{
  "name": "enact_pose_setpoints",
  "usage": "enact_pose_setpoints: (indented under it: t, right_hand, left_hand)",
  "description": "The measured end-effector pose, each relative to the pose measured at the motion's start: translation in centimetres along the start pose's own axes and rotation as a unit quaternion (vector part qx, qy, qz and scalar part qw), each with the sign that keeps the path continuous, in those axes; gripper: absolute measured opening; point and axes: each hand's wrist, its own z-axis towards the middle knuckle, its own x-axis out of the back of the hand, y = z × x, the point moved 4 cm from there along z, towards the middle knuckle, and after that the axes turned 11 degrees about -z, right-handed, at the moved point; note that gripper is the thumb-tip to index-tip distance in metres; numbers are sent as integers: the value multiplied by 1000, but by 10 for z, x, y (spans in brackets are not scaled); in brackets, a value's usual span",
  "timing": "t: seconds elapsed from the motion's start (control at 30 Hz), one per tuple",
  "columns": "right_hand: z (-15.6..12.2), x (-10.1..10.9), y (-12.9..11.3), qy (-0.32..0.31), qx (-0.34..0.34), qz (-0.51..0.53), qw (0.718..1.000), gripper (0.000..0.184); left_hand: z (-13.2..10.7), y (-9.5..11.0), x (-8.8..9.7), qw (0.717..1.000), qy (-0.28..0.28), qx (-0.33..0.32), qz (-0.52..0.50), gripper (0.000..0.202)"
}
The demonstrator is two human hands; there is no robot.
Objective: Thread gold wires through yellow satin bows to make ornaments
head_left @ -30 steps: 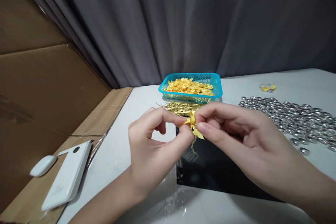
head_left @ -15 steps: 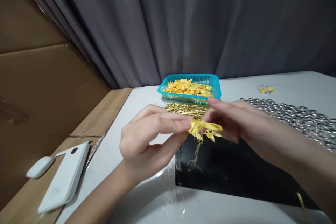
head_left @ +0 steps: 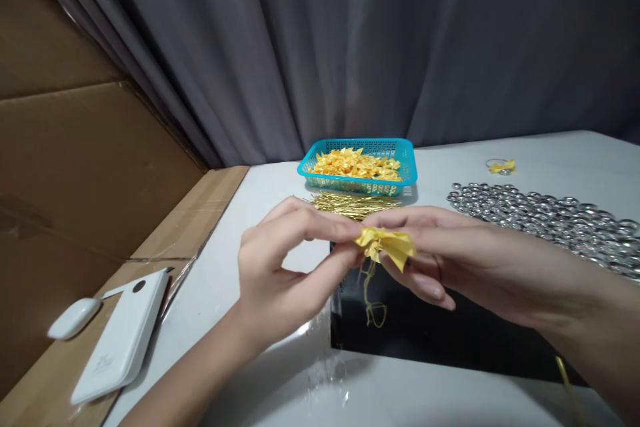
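Between the thumb and forefinger of my left hand (head_left: pixel 290 267) is a yellow ribbon bow (head_left: pixel 393 247), pinched at its left side. Loose yellowish threads (head_left: pixel 375 310) dangle from under it. My right hand (head_left: pixel 480 257) lies against the bow's right and back side, its fingers stretched out and apart. The bow hides part of those fingers, so I cannot tell how firmly they touch it. Beyond the hands lies a bundle of gold wire ties (head_left: pixel 350 205), and behind that a blue plastic basket (head_left: pixel 407 163) holds a heap of yellow ribbon pieces (head_left: pixel 357 163).
Many shiny silver oval beads (head_left: pixel 545 220) spread over the right of the white table (head_left: pixel 440 163). Behind them lies a ring with a yellow bow (head_left: pixel 501 167). A black sheet (head_left: pixel 400 340) is under the hands. A white power bank (head_left: pixel 123 340) and white case (head_left: pixel 75 319) rest on cardboard (head_left: pixel 185 227) at left.
The bow has turned, and its ribbon end now fans out toward the lower right. My right hand has come lower and closer to it, with its fingers stretched out beneath and behind.
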Motion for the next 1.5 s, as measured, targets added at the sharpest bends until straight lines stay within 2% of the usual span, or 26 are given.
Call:
enact_pose_setpoints:
  t: [0.13, 0.23, 0.33, 0.47, 0.73, 0.87, 0.97, 1.07, 1.27, 1.5]
  right_hand:
    - [3, -3, 1, -58, 7, -41, 997, 21]
    - [6, 1, -1, -28, 14, -91, 995, 16]
    - [8, 8, -2, 18, 3, -133, 991, 13]
    - [10, 17, 0, 56, -14, -147, 987, 20]
    - [10, 22, 1, 19, -12, -188, 982, 18]
    - [13, 29, 2, 85, -14, -225, 970, 14]
    - [14, 33, 0, 158, -6, -297, 942, 17]
    - [13, 35, -2, 194, 2, -333, 923, 24]
    - [10, 40, -7, 207, 57, -351, 911, 25]
    - [-1, 58, -16, 320, 117, -287, 895, 24]
  left_hand:
    - [-2, -7, 2, 991, 27, 125, -43, 16]
    - [-1, -10, 4, 983, 37, 168, -68, 14]
    - [0, -13, 5, 979, 40, 185, -80, 13]
    - [0, -16, 4, 975, 35, 200, -85, 12]
    - [1, -29, 5, 968, 30, 235, -81, 8]
    - [3, -37, 6, 955, 43, 280, -84, 12]
    - [4, -41, 6, 949, 37, 305, -72, 14]
    - [4, -44, 6, 941, 21, 330, -66, 16]
    - [4, -47, 4, 933, -8, 351, -82, 15]
    - [5, -42, 3, 937, -54, 340, -60, 13]
